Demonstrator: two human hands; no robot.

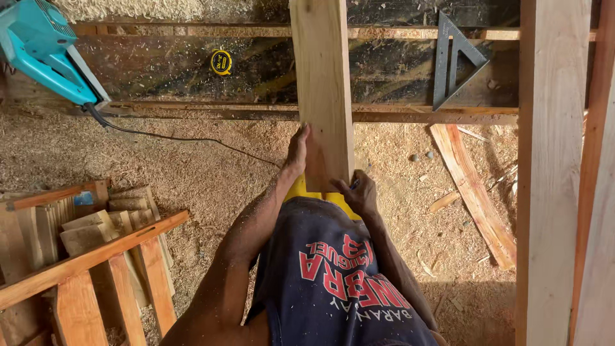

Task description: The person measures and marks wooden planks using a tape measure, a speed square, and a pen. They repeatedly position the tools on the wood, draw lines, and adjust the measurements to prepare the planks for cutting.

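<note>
A pale wooden board runs from the top of the view down toward my body, lying across a dark workbench. My left hand presses flat against the board's left edge near its close end. On the board's right lower corner sits my right hand, fingers curled around something small and dark, perhaps a pencil. A yellow object shows just under the board's end.
A teal power tool with a black cord lies at the bench's left end. A yellow tape measure and a grey speed square rest on the bench. Sawdust covers the floor. Timber frames stand at left and right.
</note>
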